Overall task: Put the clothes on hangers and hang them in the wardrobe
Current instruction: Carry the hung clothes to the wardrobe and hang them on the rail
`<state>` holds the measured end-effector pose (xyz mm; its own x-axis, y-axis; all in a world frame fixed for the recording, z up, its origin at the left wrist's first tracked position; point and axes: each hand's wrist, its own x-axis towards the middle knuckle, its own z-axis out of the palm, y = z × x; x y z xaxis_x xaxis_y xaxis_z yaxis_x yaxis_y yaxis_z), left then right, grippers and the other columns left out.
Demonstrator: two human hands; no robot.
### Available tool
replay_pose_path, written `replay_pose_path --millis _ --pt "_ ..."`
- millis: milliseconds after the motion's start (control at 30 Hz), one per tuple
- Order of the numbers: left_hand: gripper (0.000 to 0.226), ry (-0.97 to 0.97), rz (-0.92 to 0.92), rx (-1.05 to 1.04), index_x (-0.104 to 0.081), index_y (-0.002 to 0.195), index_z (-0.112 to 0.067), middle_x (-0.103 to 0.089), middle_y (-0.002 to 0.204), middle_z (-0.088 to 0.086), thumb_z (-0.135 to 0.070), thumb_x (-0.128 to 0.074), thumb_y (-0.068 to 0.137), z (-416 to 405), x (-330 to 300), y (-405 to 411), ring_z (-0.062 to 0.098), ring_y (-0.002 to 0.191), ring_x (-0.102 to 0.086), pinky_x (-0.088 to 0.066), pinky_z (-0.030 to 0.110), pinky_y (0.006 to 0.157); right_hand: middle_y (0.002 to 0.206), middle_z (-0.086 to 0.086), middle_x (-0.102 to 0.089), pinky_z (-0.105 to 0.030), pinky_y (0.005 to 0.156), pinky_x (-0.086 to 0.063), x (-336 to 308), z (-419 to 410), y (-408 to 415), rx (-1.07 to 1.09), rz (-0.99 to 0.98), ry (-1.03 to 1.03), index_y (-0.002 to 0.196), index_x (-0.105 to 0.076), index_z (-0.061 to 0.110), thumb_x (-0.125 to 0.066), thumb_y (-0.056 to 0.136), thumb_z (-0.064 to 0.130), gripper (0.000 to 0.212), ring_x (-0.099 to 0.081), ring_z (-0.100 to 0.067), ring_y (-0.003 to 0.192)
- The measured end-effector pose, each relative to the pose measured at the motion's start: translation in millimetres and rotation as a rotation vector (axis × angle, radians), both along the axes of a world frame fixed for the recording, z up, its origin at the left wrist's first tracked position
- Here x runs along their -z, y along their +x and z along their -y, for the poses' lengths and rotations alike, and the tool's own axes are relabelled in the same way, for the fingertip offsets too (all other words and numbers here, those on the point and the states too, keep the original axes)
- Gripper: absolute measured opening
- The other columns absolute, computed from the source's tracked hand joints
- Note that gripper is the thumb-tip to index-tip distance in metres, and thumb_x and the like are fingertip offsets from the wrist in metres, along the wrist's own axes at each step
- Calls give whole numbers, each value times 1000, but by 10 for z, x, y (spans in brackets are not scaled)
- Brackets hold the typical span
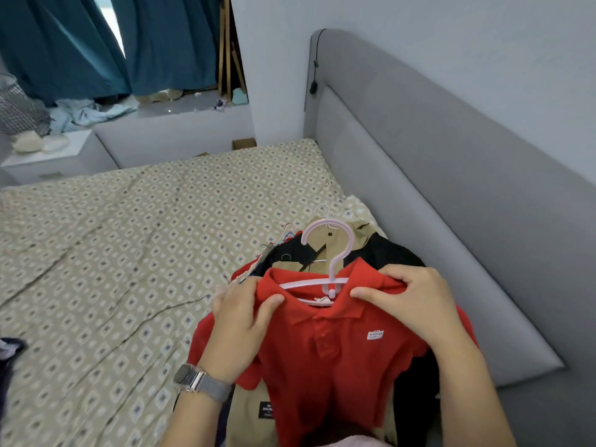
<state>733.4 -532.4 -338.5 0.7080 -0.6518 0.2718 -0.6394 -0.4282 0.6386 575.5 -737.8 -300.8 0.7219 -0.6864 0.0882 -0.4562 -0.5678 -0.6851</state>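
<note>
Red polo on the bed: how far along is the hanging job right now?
Done: the pink hanger sits inside the red polo, hook out through the collar. In hand: the left hand and right hand each have a grip on a shoulder, settling the polo on the hanger. Left: carrying it to the wardrobe, which is out of view. The tan garment and black garment beneath also lie on the bed, unhung.

Bare forearms, grey mesh-strap watch (pixel 201 380) on left wrist
</note>
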Motion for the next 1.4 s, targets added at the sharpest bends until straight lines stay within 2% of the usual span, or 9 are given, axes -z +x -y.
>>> replay_pose_path --millis 100,200,333,500,633,1000,1167,1267,1400 --pt "17 -19 32 0 -40 81 -43 -48 74 -23 -60 -37 83 -162 -130 -33 0 77 -44 -25 31 76 65 21 -65 -28 68 -49 -80 -192 -37 18 19 -22 69 -69 34 -72 60 69 36 -61 1 71" --pt "17 25 143 -28 -37 85 -39 -41 72 -21 -55 -35 87 -240 -249 -88 9 77 -42 -19 28 73 69 20 -64 -28 67 -49 -120 -414 -21 10 59 -140 71 -66 33 -55 62 80 49 -60 0 72" --pt "33 57 234 -71 -47 91 -24 -46 80 -13 -53 -31 91 -352 -374 -107 18 82 -49 -19 28 75 69 17 -63 -23 62 -46 -186 -608 -5 13 138 -211 70 -64 34 -53 66 78 45 -59 -2 72" --pt "38 80 231 -43 -42 87 -28 -45 78 -12 -62 -25 89 -536 -467 -76 15 81 -46 -19 28 75 72 24 -63 -20 62 -45 -286 -774 35 -18 156 -207 84 -59 51 -54 64 79 36 -59 1 73" --pt "27 32 196 -49 -31 89 -38 -38 79 -16 -64 -24 90 -669 -447 -68 8 79 -36 -20 29 73 69 32 -61 -18 60 -40 -354 -884 84 -56 128 -195 67 -59 57 -55 61 82 26 -59 5 71" --pt "30 -36 174 -213 -49 91 -26 -44 82 -13 -53 -35 86 -1120 -378 179 17 83 -44 -28 35 77 64 17 -65 -32 64 -50 -316 -1035 342 -164 96 -28 75 -69 37 -66 56 79 46 -61 -5 64" --pt "24 -25 142 -239 -43 85 -31 -45 81 -14 -54 -35 85 -1216 -361 202 15 85 -45 -23 30 78 69 14 -68 -30 64 -51 -257 -1014 379 -211 80 52 74 -72 35 -70 60 71 39 -63 -5 67" --pt "29 -13 133 -275 -46 83 -28 -47 79 -13 -55 -35 84 -1287 -346 243 16 84 -47 -25 31 76 73 15 -70 -21 66 -49 -201 -972 390 -216 117 93 74 -73 33 -79 71 46 15 -64 -3 71" --pt "33 21 114 -315 -46 83 -28 -49 80 -12 -58 -32 83 -1342 -333 304 17 85 -47 -24 32 77 87 19 -68 -14 74 -43 -28 -821 382 -233 69 67 91 -68 40 -74 82 34 12 -61 2 86"
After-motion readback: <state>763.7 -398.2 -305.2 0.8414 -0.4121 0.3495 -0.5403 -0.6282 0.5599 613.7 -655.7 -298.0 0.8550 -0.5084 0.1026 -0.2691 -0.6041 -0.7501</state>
